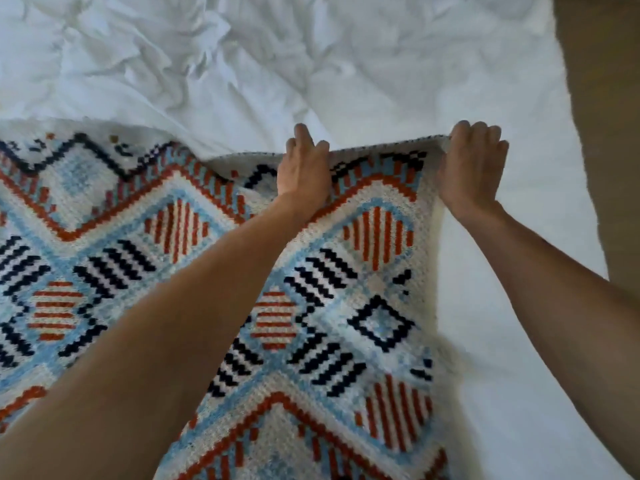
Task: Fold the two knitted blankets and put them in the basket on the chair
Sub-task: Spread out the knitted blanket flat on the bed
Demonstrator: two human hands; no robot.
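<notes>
A knitted blanket [214,271], patterned in white, light blue, rust orange and navy diamonds, lies spread over the near part of the bed [346,64], running off its near edge and away to the left. Both arms reach out over it. The left hand [304,168] grips the blanket's far edge, fingers curled over the top of the knit. The right hand [471,164] grips the far right corner of the same edge, fingers hooked over it, and the stretch between the two hands is lifted slightly off the rumpled white duvet. The blanket's right border runs near the bed's right edge. Brown floor [606,98] shows beyond that edge.
</notes>
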